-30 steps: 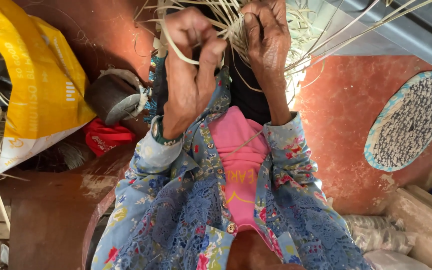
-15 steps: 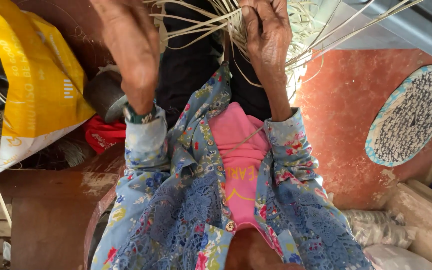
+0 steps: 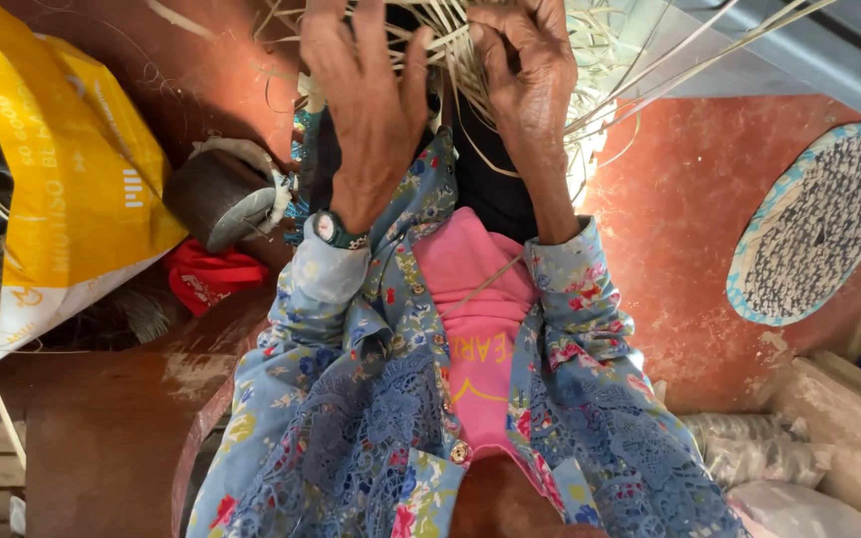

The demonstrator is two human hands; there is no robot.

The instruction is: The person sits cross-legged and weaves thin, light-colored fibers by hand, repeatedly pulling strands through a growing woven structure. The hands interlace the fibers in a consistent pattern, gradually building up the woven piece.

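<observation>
A blue flowered shirt (image 3: 351, 418) over a pink top (image 3: 475, 319) is seen nearest, at 6 o'clock. A watch (image 3: 329, 229) is worn on the left wrist. Higher up, the left hand (image 3: 366, 100) is held with fingers spread, touching pale straw strips (image 3: 450, 40) at 12 o'clock. The strips are gripped in the curled fingers of the right hand (image 3: 530, 80). A yellow bag (image 3: 62, 169) is seen at 9 o'clock. A round woven mat (image 3: 814, 224) lies on the red floor (image 3: 670, 229) at 3 o'clock.
</observation>
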